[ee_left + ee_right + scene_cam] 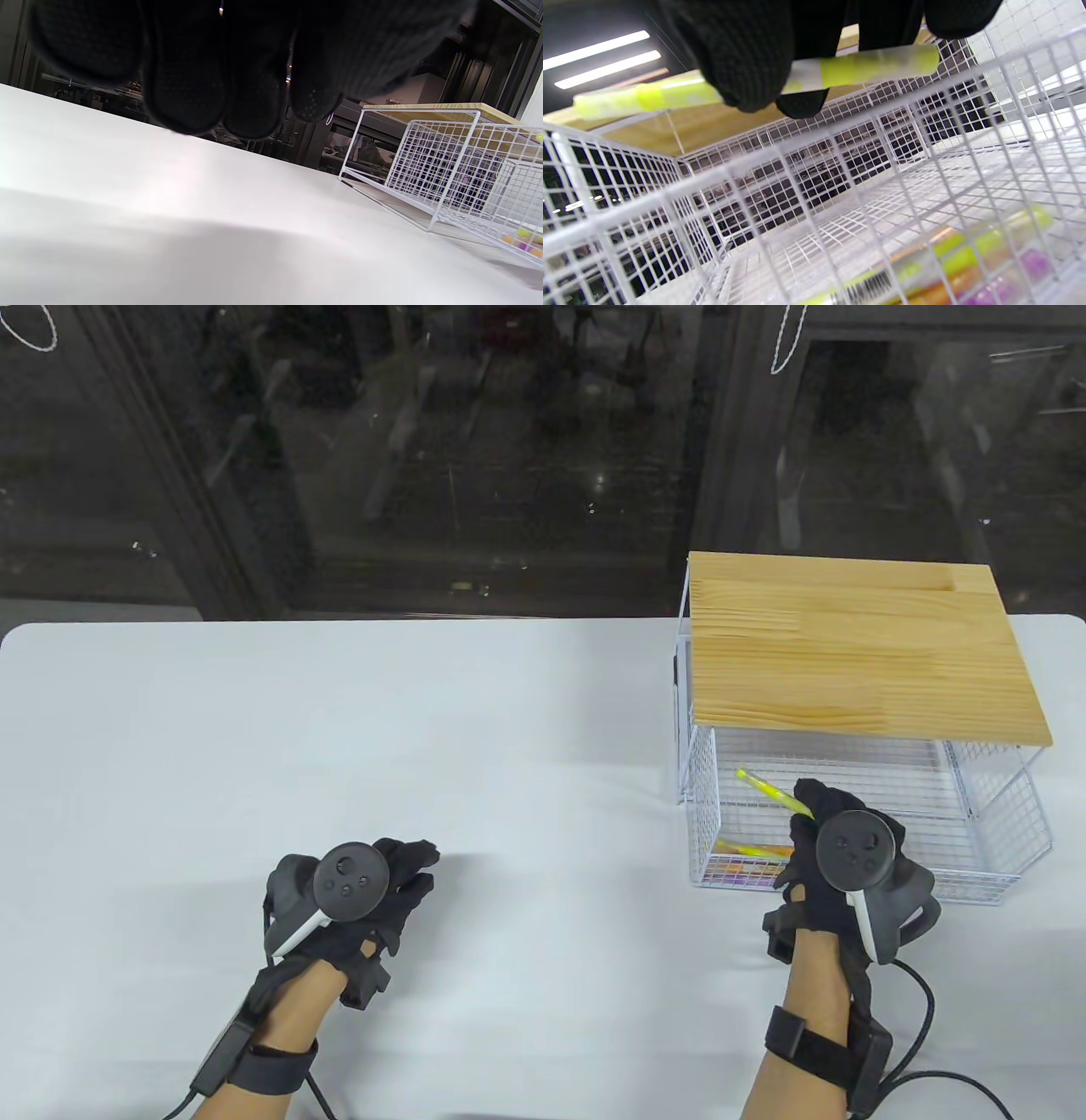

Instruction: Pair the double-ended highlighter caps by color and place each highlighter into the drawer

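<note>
While the yellow highlighter (768, 791) is being pinched by the right hand (836, 857) above the open wire drawer (988, 827), its length slanting back-left, the left hand (352, 899) is being rested flat and empty, well apart.

- Bare tabletop (526, 712) is seen from the left edge across to the wire frame; only the left hand (356, 899) rests on it, well apart from the drawer.
- The wire drawer (976, 814) is pulled out toward the near edge, so its front part is open from above.
- The rear part of the drawer is roofed by the wooden top (857, 645), which blocks entry from above there.
- The drawer's mesh walls close off the sides and front.
- The space over the open part is taken by the right hand (836, 857) and its yellow highlighter (774, 791).
- The near-left floor of the drawer is covered by highlighters (747, 861); the rest of the floor lies bare.
</note>
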The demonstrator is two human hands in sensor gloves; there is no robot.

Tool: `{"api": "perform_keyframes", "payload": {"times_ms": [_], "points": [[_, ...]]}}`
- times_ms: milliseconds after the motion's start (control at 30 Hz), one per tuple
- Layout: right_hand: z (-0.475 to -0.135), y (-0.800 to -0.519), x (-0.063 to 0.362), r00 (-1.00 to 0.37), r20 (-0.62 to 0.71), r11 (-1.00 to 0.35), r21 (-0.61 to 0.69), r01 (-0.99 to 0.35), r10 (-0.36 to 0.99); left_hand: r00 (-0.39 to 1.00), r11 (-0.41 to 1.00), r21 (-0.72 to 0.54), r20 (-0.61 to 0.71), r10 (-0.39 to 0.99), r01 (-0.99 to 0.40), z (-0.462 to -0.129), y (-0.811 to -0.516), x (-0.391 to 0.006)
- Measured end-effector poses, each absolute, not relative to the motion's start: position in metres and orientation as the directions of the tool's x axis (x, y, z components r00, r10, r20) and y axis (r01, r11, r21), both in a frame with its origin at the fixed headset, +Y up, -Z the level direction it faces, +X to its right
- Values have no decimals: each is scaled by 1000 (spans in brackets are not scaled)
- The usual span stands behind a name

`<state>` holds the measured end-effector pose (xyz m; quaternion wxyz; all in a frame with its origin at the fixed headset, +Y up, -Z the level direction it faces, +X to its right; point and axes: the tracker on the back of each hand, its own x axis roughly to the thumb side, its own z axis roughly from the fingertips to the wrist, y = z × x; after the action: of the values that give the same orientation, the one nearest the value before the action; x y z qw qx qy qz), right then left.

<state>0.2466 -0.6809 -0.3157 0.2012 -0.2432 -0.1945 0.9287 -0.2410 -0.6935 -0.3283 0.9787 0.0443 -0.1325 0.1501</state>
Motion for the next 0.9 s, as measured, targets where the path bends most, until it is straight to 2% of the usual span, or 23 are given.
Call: {"api": "perform_keyframes", "payload": {"times_ms": [333, 567, 733, 900], "points": [[-321, -686, 243, -809, -388, -890, -308, -337, 441, 919, 952, 36, 274, 283, -304, -329, -694, -240], [-315, -666, 226, -832, -349, -870, -403, -282, 432, 913, 944, 59, 281, 295, -324, -328, -692, -241], [-304, -650, 213, -840, -286, -831, -471, -295, 460, 909, 936, 75, 277, 312, -345, -328, -690, -243], [-293, -644, 206, -884, -222, -837, -477, -269, 411, 907, 933, 84, 281, 314, -349, -328, -689, -244]]}}
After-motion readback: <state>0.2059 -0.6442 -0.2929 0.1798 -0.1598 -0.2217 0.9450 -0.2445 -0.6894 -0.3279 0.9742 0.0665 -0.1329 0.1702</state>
